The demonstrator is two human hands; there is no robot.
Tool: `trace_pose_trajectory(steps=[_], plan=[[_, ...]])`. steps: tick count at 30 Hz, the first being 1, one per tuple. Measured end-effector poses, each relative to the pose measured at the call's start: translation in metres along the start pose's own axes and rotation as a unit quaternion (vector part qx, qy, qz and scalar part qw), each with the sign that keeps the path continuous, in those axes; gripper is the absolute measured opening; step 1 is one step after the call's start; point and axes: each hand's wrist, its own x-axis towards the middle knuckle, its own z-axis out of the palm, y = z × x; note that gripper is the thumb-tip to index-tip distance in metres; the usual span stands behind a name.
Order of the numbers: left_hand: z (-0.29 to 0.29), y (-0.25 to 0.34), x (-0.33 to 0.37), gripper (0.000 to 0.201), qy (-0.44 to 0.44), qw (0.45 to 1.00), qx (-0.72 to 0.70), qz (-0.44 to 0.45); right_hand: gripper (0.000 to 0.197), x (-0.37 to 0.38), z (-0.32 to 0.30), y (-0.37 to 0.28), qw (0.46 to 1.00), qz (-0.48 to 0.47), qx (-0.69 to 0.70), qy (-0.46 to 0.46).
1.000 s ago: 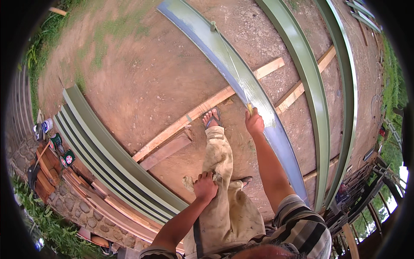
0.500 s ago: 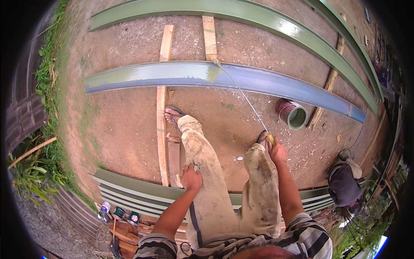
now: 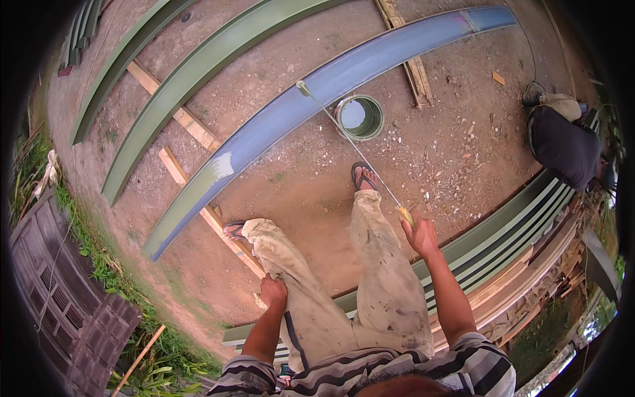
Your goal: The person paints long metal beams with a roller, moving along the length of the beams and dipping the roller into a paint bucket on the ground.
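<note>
My right hand [image 3: 421,235] is closed round the yellow handle of a long-shafted paint roller [image 3: 358,147]. Its small green-stained head [image 3: 303,87] is at the far edge of a blue-grey steel beam [image 3: 278,118]. Green paint [image 3: 182,210] covers the beam's left end and stops at a wet, shiny patch. On the ground just this side of the beam stands a round paint tin [image 3: 374,120] with green inner walls. By my left thigh my left hand [image 3: 272,291] is closed; something pale shows beside it, too hidden to name.
Two green beams [image 3: 198,69] lie beyond, across wooden battens [image 3: 193,127]. Behind my feet is a row of green beams [image 3: 486,238] beside stacked timber [image 3: 529,294]. A person in dark clothes [image 3: 562,149] bends down at the right. Grass [image 3: 99,258] borders the ground at left.
My view has turned and shifted rightward along the beam. The roller head has gone from the green paint's edge to the bare blue-grey stretch near the tin. My left hand stays at my thigh.
</note>
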Motion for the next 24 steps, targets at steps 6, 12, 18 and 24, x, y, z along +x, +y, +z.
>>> trace_pose_trajectory(steps=[6,12,18,24], plan=[[-0.008,0.055,-0.033,0.029,0.033,0.995,0.065,0.069,0.042,-0.082,-0.068,0.090,0.997,0.058,0.020,-0.036],[-0.033,0.100,-0.052,0.032,-0.003,0.985,0.083,0.153,0.038,-0.027,-0.089,0.038,0.923,0.114,0.300,-0.212],[-0.017,0.130,-0.059,0.034,-0.028,0.976,0.103,0.190,0.041,0.043,-0.066,-0.050,0.656,0.188,0.659,-0.315],[-0.009,0.116,-0.055,0.033,-0.033,0.980,0.079,0.178,0.036,-0.017,-0.029,-0.038,0.616,0.184,0.709,-0.291]])
